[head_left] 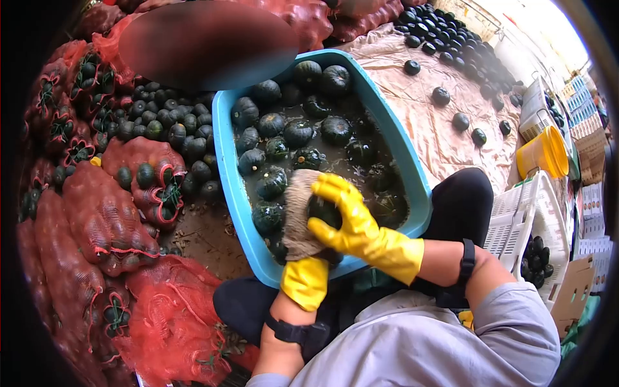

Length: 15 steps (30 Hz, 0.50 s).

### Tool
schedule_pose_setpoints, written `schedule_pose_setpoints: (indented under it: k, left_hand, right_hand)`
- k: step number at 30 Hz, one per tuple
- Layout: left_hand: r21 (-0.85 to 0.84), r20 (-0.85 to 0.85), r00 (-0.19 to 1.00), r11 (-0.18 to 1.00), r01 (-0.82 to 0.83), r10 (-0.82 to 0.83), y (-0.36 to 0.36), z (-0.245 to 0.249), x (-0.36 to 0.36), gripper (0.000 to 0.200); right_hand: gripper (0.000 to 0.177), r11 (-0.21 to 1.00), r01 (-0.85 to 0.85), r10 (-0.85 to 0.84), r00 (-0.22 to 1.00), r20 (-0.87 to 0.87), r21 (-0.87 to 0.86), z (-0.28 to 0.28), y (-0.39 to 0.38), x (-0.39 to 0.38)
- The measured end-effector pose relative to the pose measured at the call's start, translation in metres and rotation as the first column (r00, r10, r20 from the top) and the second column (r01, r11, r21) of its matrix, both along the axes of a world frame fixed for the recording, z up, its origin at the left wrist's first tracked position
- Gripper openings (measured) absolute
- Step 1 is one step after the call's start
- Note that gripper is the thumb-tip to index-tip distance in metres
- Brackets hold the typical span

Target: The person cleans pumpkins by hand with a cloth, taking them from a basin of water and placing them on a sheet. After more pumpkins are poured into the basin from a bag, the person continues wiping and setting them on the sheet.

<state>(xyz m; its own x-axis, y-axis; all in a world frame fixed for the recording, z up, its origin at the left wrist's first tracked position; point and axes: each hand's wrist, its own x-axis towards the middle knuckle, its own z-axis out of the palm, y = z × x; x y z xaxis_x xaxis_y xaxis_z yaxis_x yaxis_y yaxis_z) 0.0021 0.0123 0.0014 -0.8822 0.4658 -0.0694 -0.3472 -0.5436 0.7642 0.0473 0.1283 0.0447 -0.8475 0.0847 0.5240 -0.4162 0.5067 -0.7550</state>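
Note:
My left hand (303,222), in a yellow rubber glove with a grey-brown cloth over its fingers, presses against the left side of a dark green squash (324,211). Around the right side of the same squash curve the yellow-gloved fingers of my right hand (348,222). Both hands are over the near end of a blue tub (227,161). Murky water fills the tub, where several green squashes (298,133) float. The cloth (300,205) hides my left fingers.
Red mesh sacks (106,206) and a heap of squashes (171,119) lie left of the tub. On the right are a pinkish sheet (387,71) with scattered squashes, a yellow bucket (538,152), white crates (516,219) and a cardboard box (572,293).

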Motion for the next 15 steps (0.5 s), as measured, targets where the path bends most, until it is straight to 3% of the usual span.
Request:
schedule_pose_setpoints:
  k: [1, 2, 3, 4, 5, 6, 7, 8, 9, 10, 11, 12, 13, 14, 15]
  left_hand:
    - [0.02, -0.036, 0.998, 0.998, 0.058, -0.058, -0.011, -0.015, -0.013, 0.036]
    - [-0.256, -0.272, 0.961, 0.967, -0.014, -0.058, -0.008, -0.005, -0.008, 0.038]
    - [-0.565, -0.535, 0.834, 0.791, -0.234, -0.135, -0.001, 0.006, 0.005, 0.04]
    - [-0.692, -0.668, 0.699, 0.557, -0.458, -0.255, 0.01, 0.011, 0.018, 0.043]
    - [-0.729, -0.674, 0.666, 0.436, -0.528, -0.319, 0.018, 0.007, 0.026, 0.045]
    - [-0.8, -0.584, 0.64, 0.222, -0.557, -0.5, 0.018, -0.011, 0.028, 0.044]
    - [-0.591, -0.379, 0.898, 0.805, -0.049, -0.223, 0.012, -0.011, 0.017, 0.048]
    - [0.1, 0.125, 0.985, 0.989, 0.104, -0.117, 0.005, -0.011, 0.006, 0.052]
    - [0.007, 0.11, 0.992, 0.999, 0.054, -0.054, 0.007, -0.005, 0.005, 0.061]
    - [-0.087, 0.084, 0.996, 0.996, -0.002, 0.01, 0.007, 0.008, 0.006, 0.071]
    - [-0.321, -0.195, 0.981, 0.946, -0.047, -0.017, 0.005, 0.016, 0.009, 0.07]
    - [-0.557, -0.466, 0.88, 0.801, -0.217, -0.086, 0.004, 0.025, 0.012, 0.07]
    - [-0.651, -0.652, 0.742, 0.619, -0.44, -0.158, 0.002, 0.033, 0.014, 0.069]
    - [-0.667, -0.705, 0.665, 0.548, -0.504, -0.247, 0.003, 0.027, 0.001, 0.067]
    - [-0.683, -0.691, 0.67, 0.548, -0.483, -0.27, -0.004, 0.025, 0.0, 0.06]
  right_hand:
    - [0.069, 0.997, -0.071, 0.07, 0.997, 0.043, 0.009, 0.0, -0.002, 0.014]
    - [0.065, 0.996, -0.076, 0.079, 0.996, -0.047, 0.051, -0.007, 0.006, 0.008]
    - [0.063, 0.994, 0.082, -0.08, 0.996, -0.031, 0.068, -0.024, 0.013, -0.008]
    - [0.061, 0.967, 0.24, -0.239, 0.971, -0.021, 0.086, -0.043, 0.018, -0.031]
    - [0.057, 0.898, 0.441, -0.44, 0.897, 0.043, 0.0, -0.049, 0.014, -0.043]
    - [0.06, 0.931, 0.366, -0.364, 0.928, 0.074, -0.006, -0.053, 0.018, -0.036]
    - [0.06, 0.976, 0.216, -0.212, 0.974, 0.073, -0.039, -0.036, 0.014, -0.021]
    - [0.06, 0.996, 0.058, -0.053, 0.996, 0.077, -0.071, -0.021, 0.009, -0.001]
    - [0.059, 0.972, -0.153, 0.182, 0.971, 0.157, -0.176, -0.016, 0.015, 0.003]
    - [0.058, 0.915, -0.21, 0.332, 0.875, 0.351, -0.344, -0.006, 0.026, 0.001]
    - [0.058, 0.942, -0.204, 0.299, 0.869, 0.395, -0.267, -0.007, 0.033, -0.011]
    - [0.057, 0.979, -0.098, 0.172, 0.873, 0.456, -0.18, -0.01, 0.025, -0.016]
    - [0.056, 0.996, 0.002, 0.045, 0.858, 0.511, -0.091, -0.011, 0.017, -0.021]
    - [0.055, 0.996, 0.092, -0.089, 0.948, 0.307, 0.005, -0.016, -0.001, -0.016]
    - [0.056, 0.996, 0.085, -0.087, 0.961, 0.261, 0.017, -0.018, -0.004, -0.007]
